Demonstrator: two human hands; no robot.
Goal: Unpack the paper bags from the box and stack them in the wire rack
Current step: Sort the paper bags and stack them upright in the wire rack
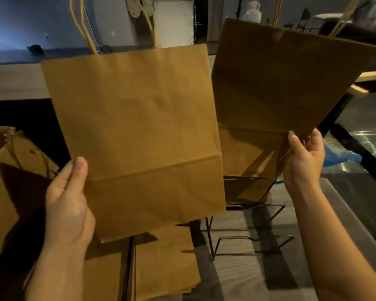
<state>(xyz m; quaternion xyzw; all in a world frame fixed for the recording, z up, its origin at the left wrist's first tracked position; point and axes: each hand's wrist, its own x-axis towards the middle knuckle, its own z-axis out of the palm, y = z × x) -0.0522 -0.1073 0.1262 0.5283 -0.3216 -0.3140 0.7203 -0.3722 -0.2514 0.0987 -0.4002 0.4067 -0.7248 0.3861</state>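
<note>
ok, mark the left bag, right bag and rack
left bag [135, 131]: head view, middle of its front panel.
right bag [287, 79]: head view, middle of its upper panel.
rack [234, 237]: head view, low horizontal wire.

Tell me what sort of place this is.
Probably a shop or café service counter: flat brown paper carrier bags with twisted handles, a black wire rack standing on the grey counter, and a brown cardboard supply box at the left.

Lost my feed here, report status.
Left hand holds first bag. Right hand holds second bag. Rack below them, flat bags beside it.
</note>
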